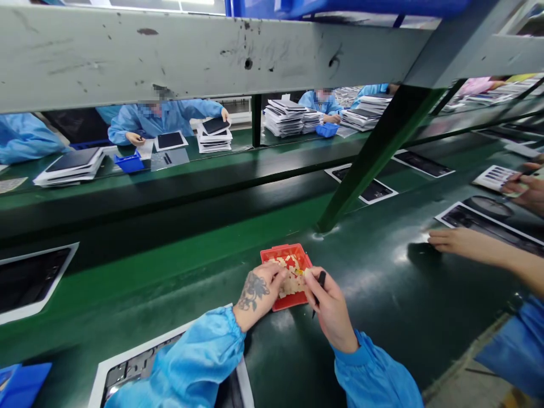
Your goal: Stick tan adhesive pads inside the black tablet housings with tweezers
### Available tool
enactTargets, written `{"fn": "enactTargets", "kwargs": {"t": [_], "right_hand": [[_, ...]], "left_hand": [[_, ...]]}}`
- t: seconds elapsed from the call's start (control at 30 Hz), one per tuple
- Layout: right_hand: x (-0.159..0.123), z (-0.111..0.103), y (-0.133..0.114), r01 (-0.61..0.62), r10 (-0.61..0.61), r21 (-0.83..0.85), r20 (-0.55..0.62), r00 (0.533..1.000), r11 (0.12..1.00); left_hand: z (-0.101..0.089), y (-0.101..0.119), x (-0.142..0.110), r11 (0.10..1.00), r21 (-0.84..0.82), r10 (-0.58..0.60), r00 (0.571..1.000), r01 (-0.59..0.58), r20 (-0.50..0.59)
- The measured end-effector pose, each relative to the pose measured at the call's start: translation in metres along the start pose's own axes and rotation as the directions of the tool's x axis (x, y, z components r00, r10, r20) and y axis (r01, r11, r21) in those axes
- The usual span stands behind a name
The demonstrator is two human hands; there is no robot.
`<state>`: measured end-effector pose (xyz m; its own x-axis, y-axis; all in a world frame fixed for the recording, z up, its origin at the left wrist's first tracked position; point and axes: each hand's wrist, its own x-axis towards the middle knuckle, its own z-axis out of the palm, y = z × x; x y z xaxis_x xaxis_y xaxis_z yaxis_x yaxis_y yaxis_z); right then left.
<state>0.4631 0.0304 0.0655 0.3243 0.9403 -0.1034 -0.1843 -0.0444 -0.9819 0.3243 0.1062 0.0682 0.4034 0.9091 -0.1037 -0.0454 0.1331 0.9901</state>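
Observation:
A small red tray [284,253] filled with several small pale pieces [292,277] sits on the green belt in front of me. My left hand [259,292], tattooed on its back, reaches into the tray with fingers pinched among the pieces. My right hand [329,306] is closed around a thin black tool [321,281] at the tray's right edge. A white-framed black panel [127,368] lies under my left sleeve at the near edge.
A green post [369,153] slants down to the belt behind the tray. More panels [29,280] lie on the belt left and right. A co-worker's hand [463,243] rests on a panel at right. Workers in blue sit across with stacked panels [284,116].

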Motion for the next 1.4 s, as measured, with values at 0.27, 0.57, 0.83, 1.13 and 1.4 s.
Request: {"fn": "enactTargets", "kwargs": {"t": [0.27, 0.57, 0.83, 1.13, 1.4], "right_hand": [[-0.002, -0.003, 0.003, 0.033, -0.009, -0.104, 0.217, 0.976, 0.994], [-0.007, 0.006, -0.006, 0.411, -0.418, -0.459, 0.093, 0.904, 0.787], [-0.005, 0.0, -0.008, 0.387, -0.341, -0.395, 0.186, 0.922, 0.833], [-0.004, -0.001, -0.006, 0.49, -0.414, -0.483, 0.262, 0.872, 0.726], [0.009, -0.014, 0.012, 0.425, -0.468, -0.773, 0.189, 0.863, 0.472]], "left_hand": [[-0.005, 0.015, -0.022, 0.925, -0.298, -0.161, 0.953, 0.236, 0.256], [-0.005, 0.014, -0.032, 0.983, 0.119, 0.134, 0.99, -0.139, 0.055], [-0.006, 0.017, -0.034, 0.963, 0.2, 0.169, 0.982, -0.182, 0.085], [-0.007, 0.016, -0.032, 0.998, 0.056, 0.001, 0.993, -0.007, 0.115], [-0.026, 0.011, -0.039, 0.817, -0.523, -0.276, 0.961, 0.244, 0.018]]}}
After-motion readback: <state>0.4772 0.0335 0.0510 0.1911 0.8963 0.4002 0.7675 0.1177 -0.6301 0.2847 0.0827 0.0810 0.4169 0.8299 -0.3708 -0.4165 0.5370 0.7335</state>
